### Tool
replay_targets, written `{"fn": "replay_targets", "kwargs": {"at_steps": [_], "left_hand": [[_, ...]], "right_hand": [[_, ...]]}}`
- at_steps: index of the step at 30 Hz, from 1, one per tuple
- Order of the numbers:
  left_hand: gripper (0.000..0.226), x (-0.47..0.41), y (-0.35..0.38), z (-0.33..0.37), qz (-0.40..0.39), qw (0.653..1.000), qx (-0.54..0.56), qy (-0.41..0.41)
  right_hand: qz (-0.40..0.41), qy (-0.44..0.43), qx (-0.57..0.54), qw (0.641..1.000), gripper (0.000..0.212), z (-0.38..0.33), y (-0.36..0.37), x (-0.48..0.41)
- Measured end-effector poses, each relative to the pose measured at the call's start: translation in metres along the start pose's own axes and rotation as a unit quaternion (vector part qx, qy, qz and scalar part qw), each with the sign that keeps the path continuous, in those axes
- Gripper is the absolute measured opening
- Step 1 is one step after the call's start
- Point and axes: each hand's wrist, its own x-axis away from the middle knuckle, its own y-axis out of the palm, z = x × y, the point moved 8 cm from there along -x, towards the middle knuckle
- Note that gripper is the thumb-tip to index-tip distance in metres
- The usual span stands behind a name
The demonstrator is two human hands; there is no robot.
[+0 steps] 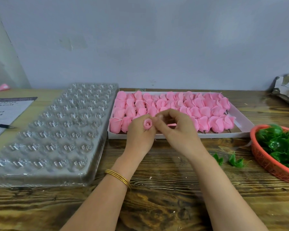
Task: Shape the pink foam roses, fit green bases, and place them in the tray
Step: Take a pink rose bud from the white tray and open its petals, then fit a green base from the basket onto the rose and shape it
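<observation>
One wooden table (157,189) — it carries every entry below.

One clear tray (40,178), left of centre, with many rows of cups. I see no pink in any cup, so I judge the run barely begun.

One white box (173,135) just behind the hands, packed with pink foam roses (198,107) lying on their sides.

One orange basket (265,162) at the right edge, heaped with green bases (280,144).

One lined sheet (5,110) at far left, with a pen (2,126) lying on it.

Two hands, raised together in front of the box. I read the step in hand as shaping: the petals are being set and no base is fitted.
- Left hand (139,135): fingers curled round the held rose (148,124), which stands out of the top of the fist with its bloom turned up toward my camera.
- Right hand (178,130): touching the left, thumb and forefinger meeting at the bloom's right edge, apparently pinching an outer petal. The other fingers curl loosely beneath.
- Both forearms come in from the bottom edge and converge. Gold bangles (118,178) sit on the left wrist.

Two loose bases (235,161) on the table near the basket — the next move, as I judge it, calls for the right hand to let go and fetch one while the left holds the bloom steady. The tray to the left comes after that.
</observation>
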Motion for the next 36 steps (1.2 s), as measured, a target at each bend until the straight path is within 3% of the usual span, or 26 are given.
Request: {"fn": "replay_targets", "kwargs": {"at_steps": [5,9,12,18,28,36], "left_hand": [[0.049,-0.002,-0.011,0.000,0.043,0.999,0.017,-0.008],[0.051,-0.003,-0.016,-0.002,0.060,0.997,0.042,-0.023],[0.056,-0.003,-0.017,-0.002,0.071,0.996,0.050,-0.023],[0.057,-0.003,-0.017,-0.007,0.069,0.996,0.050,-0.036],[0.058,-0.002,-0.018,-0.007,0.069,0.995,0.046,-0.054],[0.058,-0.002,-0.019,-0.006,0.073,0.994,0.054,-0.057]], "right_hand": [[-0.014,0.048,0.168,0.985,0.009,0.007,-0.051,-0.002],[-0.151,0.212,0.286,0.922,0.036,0.040,-0.078,0.015],[-0.200,0.295,0.327,0.875,0.053,0.054,-0.094,0.027],[-0.262,0.342,0.342,0.835,0.062,0.065,-0.095,0.038],[-0.271,0.349,0.362,0.821,0.044,0.080,-0.089,0.033],[-0.214,0.345,0.349,0.845,0.036,0.085,-0.094,0.025]]}}
